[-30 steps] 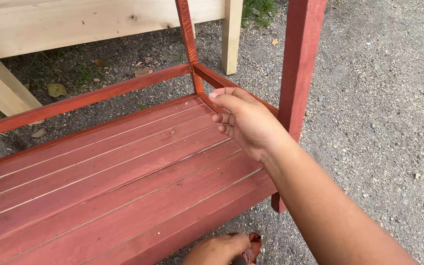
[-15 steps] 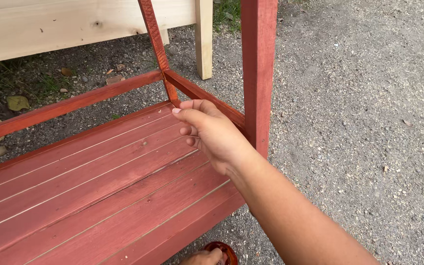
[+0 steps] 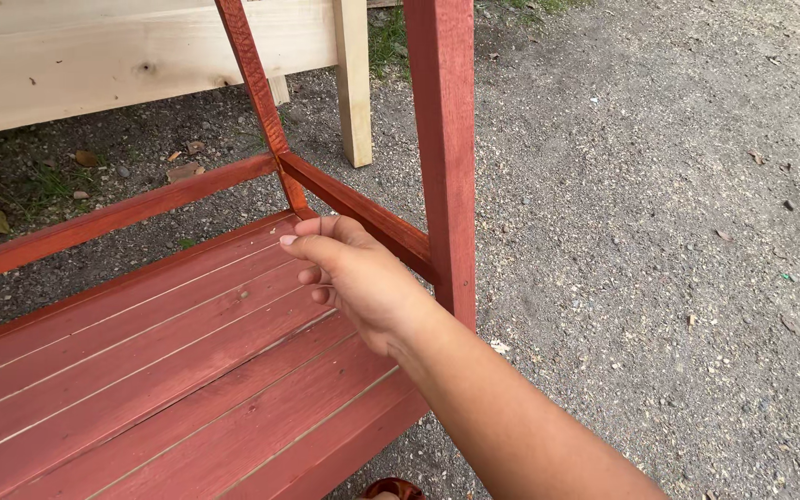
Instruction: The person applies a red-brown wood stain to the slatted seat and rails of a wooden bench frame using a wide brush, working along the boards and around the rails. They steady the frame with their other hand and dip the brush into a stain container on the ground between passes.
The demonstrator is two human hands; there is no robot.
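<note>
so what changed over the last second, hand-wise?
The right hand slid left and lower in view, from beside the red post toward the slatted red shelf, fingers curled, holding nothing. The camera also shifted, so the post and side rail sit further left. The left hand, seen at the bottom edge earlier, has dropped out of view; a reddish round thing remains there. The bare wood frame is unchanged.

Bare right hand (image 3: 363, 278), sleeveless forearm, pale-painted thumbnail.

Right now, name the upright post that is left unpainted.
The pale bare-wood post standing on the gravel behind the red frame. The thick post beside the right hand and the slimmer leaning post are both stained red.
</note>
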